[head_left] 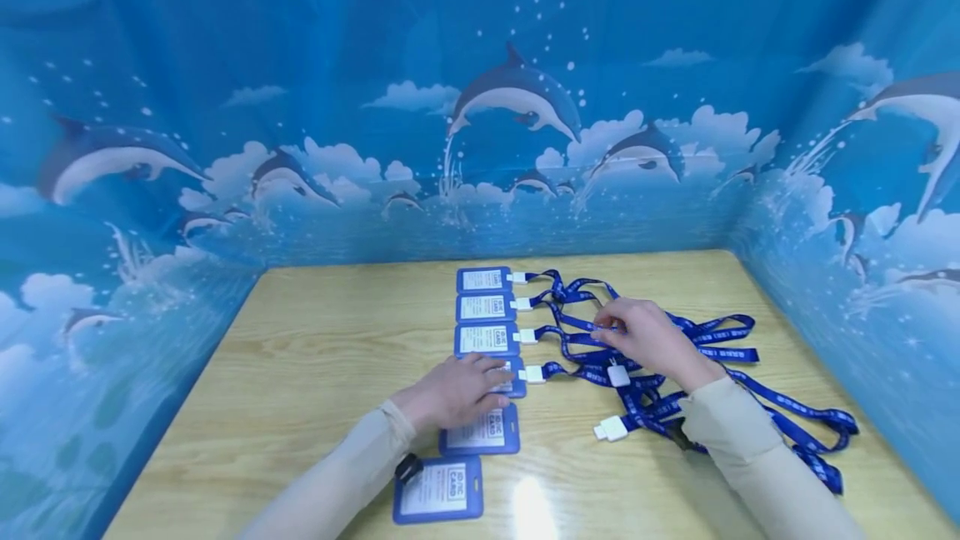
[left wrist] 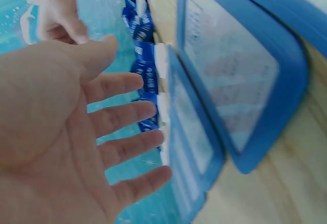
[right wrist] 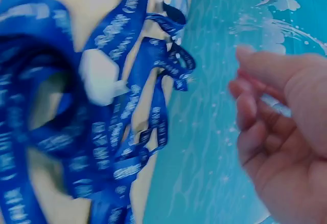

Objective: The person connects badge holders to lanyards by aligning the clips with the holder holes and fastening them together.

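My left hand point(head_left: 463, 390) is over a blue ID card holder point(head_left: 513, 377) in a column, its fingers extended; the left wrist view shows nothing in its palm. This holder has a white clip point(head_left: 533, 374) and blue lanyard on its right. My right hand point(head_left: 651, 338) hovers above the heap of blue printed lanyards point(head_left: 592, 375), fingers loosely bent. The right wrist view shows nothing between its thumb and fingers. Beneath it lie two loose white clips, one close to the wrist point(head_left: 618, 374) and one nearer the front point(head_left: 611, 428).
Three more holders with lanyards, such as the top one point(head_left: 483, 279), lie farther back in the column. Toward the front, a holder point(head_left: 487, 432) and another point(head_left: 437, 490) have no lanyard. Dolphin-print curtains point(head_left: 375, 107) surround the wooden table point(head_left: 322, 332).
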`<state>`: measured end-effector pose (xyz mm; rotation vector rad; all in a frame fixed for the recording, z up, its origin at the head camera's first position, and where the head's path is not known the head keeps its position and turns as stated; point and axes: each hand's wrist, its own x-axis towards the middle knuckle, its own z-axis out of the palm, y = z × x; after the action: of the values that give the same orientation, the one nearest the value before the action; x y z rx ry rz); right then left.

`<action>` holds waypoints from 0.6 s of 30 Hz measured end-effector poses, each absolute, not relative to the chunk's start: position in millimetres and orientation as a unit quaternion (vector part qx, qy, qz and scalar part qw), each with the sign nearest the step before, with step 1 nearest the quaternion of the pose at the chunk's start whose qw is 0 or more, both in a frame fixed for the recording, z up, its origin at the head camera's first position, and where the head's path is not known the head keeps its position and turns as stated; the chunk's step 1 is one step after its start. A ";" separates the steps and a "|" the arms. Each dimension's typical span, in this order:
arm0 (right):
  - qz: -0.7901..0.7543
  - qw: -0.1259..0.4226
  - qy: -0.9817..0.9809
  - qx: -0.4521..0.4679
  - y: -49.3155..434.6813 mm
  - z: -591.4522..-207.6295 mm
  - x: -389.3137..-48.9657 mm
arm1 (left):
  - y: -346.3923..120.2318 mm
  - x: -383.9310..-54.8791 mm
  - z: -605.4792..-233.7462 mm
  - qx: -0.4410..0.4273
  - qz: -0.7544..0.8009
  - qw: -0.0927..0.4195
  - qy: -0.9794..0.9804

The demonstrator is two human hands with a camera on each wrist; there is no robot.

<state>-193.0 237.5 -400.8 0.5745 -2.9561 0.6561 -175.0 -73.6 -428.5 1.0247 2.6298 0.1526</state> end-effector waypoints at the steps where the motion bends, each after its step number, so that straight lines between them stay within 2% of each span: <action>1: 0.215 0.026 -0.961 0.170 240.3 -401.8 -191.7 | -73.6 -173.7 -426.1 0.363 0.052 0.149 0.918; 5: 0.224 -0.015 -0.969 0.102 247.4 -412.6 -184.9 | -75.6 -165.5 -418.4 0.397 0.064 0.153 0.903; 12: 0.195 -0.085 -0.977 0.024 254.2 -431.5 -173.3 | -85.0 -152.8 -416.3 0.413 0.070 0.213 0.883; 15: 0.182 -0.090 -0.979 0.023 255.2 -437.0 -171.5 | -87.5 -151.2 -417.3 0.412 0.067 0.219 0.882; 18: 0.185 -0.072 -0.980 0.035 256.4 -440.3 -170.1 | -89.0 -150.9 -418.5 0.408 0.070 0.223 0.883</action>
<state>-170.1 256.4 -440.3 0.1143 -3.2258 0.6089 -150.9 -89.0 -418.5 1.1271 2.4372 0.1941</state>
